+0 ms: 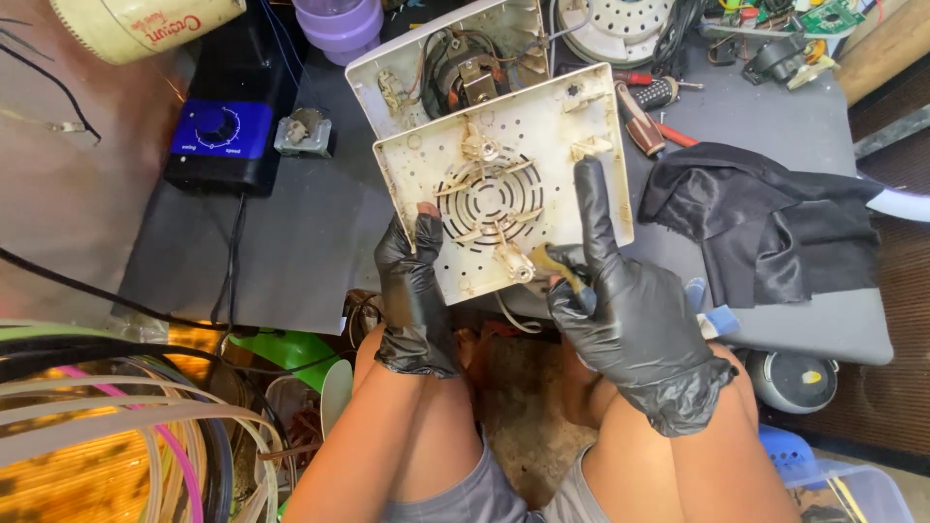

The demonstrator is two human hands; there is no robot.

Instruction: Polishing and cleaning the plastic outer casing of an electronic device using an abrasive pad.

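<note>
The white cover (504, 184) sits tilted at the near edge of the gray bench (310, 232), and its low corner hangs out past that edge, over the person's knees. It is a square plastic plate with a round grille in the middle and lots of small holes. Its far side lies just beside the open white case (455, 68), where a motor shows. To the left of the cover the bench is bare up to a black box with a blue top (221, 131). To the right there is only a thin strip of bare bench before a black cloth (765, 228), and red-handled tools (644, 111) lie near the cover's far right corner. The left hand (415, 291), in a black glove, grips the cover's left edge: the thumb is on top and the other fingers are curled under it, out of sight. The right hand (630, 310), also gloved in black, is at the cover's low right side. Its pointer finger is stretched out straight and lies flat on the plate, while the other fingers are bent and pinch a small yellow-brown thing (560, 263) by the low edge. I cannot tell what that small thing is.
</note>
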